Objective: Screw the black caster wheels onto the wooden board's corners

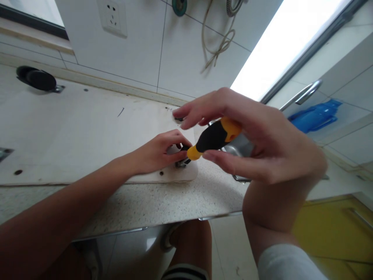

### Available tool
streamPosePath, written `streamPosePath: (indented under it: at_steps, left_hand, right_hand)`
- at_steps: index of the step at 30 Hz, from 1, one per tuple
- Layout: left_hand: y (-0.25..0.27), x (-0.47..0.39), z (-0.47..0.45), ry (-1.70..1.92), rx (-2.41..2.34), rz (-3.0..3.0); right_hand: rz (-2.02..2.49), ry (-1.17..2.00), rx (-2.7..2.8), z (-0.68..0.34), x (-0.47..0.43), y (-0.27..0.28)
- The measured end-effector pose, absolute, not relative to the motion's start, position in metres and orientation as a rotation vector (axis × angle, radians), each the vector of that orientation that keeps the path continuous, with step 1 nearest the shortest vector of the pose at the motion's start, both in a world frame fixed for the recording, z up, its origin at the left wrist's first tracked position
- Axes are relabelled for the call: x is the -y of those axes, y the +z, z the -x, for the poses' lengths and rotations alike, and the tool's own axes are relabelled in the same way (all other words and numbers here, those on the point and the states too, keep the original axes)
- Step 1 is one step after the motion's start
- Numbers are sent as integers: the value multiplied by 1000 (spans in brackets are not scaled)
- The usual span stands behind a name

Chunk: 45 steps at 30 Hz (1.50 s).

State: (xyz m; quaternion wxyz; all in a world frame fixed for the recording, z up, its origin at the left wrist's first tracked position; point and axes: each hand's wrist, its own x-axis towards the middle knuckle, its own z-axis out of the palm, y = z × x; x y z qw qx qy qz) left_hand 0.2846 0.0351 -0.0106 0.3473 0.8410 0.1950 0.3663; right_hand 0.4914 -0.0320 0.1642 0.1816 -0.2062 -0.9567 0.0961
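Observation:
My right hand (pixel 271 144) is round a screwdriver (pixel 214 136) with a black and yellow handle. Its thumb presses the handle near the collar, and the other fingers stretch out above. The screwdriver slants down to the left, its tip at a metal bracket (pixel 181 164) near the rounded right corner of a white board (pixel 96 136). My left hand (pixel 167 149) rests on the board and pinches a black caster wheel (pixel 185 148) at that bracket. Much of this caster is hidden by the fingers and the screwdriver. Another dark part (pixel 178 119) is partly covered by my right fingertips.
The board lies on a speckled countertop (pixel 145 202) against a tiled wall. A black caster (pixel 37 79) stands on its far left, with a metal plate (pixel 4 153) at the left edge. A steel sink (pixel 239 148), a tap (pixel 303 93) and a blue object (pixel 316 116) are to the right.

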Motion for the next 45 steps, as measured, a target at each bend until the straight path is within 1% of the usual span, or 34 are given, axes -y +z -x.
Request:
streamPosePath:
  at_steps: [2, 3, 6, 8, 9, 12, 14, 19, 21, 24, 26, 30, 32, 37, 39, 42, 43, 45]
  left_hand:
    - [-10, -35, -284, 946, -492, -2196]
    - [-11, -36, -284, 946, -498, -2199]
    - [-12, -36, -285, 952, -543, -2183]
    - [-12, -35, -285, 955, -559, -2177]
    - [-11, -35, -285, 953, -559, -2173]
    - [-11, -34, -284, 947, -531, -2174]
    - [-12, -34, -284, 955, -510, -2180]
    - [-14, -36, -285, 946, -560, -2173]
    - [-13, -35, -285, 945, -561, -2175]
    - [-11, -34, -284, 945, -524, -2175]
    - [-11, -34, -284, 943, -501, -2184]
    - [-12, -36, -284, 926, -533, -2199]
    - [-12, -36, -284, 932, -542, -2186]
    - [-14, -37, -284, 949, -445, -2170]
    - [-16, -38, -284, 941, -468, -2186]
    - [-17, -38, -285, 957, -538, -2167]
    - [-17, -37, -285, 959, -552, -2162]
    - [-16, -36, -285, 956, -549, -2157]
  right_hand:
    - [555, 368, 2698, -491, 31, 167]
    - [572, 343, 2665, -492, 31, 165]
    - [713, 106, 2527, -496, 33, 156]
    - [780, 31, 2518, -500, 35, 153]
    - [779, 64, 2542, -502, 35, 153]
    - [672, 328, 2641, -507, 33, 158]
    - [625, 394, 2642, -507, 32, 159]
    - [839, 72, 2472, -498, 33, 150]
    - [780, 138, 2515, -498, 32, 152]
    - [585, 407, 2625, -501, 29, 157]
    - [552, 468, 2623, -501, 31, 157]
    - [808, 160, 2511, -493, 42, 149]
    - [867, 82, 2524, -491, 47, 149]
    - [635, 263, 2710, -497, 44, 158]
    - [705, 206, 2673, -499, 41, 156]
    - [916, -4, 2510, -497, 39, 150]
    - [944, -18, 2487, -496, 39, 149]
    - [915, 70, 2520, -495, 38, 152]
